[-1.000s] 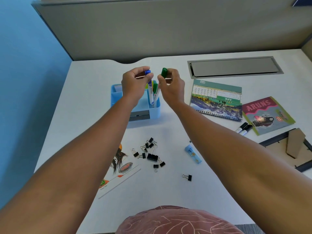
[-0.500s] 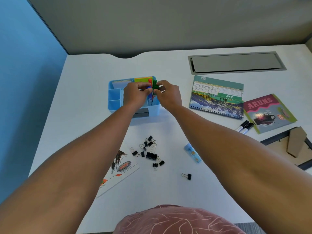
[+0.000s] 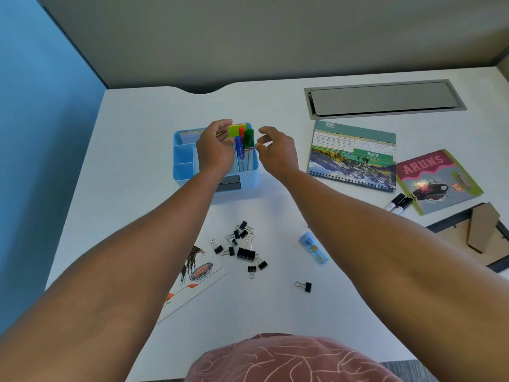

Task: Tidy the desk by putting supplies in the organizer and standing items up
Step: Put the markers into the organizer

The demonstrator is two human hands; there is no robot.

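markers (image 3: 244,150) upright in organizer (image 3: 181,172) | between hands | left hand (image 3: 214,150), right hand (image 3: 278,150) loosely curled, empty

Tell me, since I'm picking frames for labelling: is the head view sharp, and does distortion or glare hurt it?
Head view: the binder clips and calendar read fairly sharp; the right hand shows slight motion softness at its fingers. Wide-angle distortion bends the desk edges and stretches the forearms. Lighting is even, with soft shadows beneath the organizer and no strong glare.
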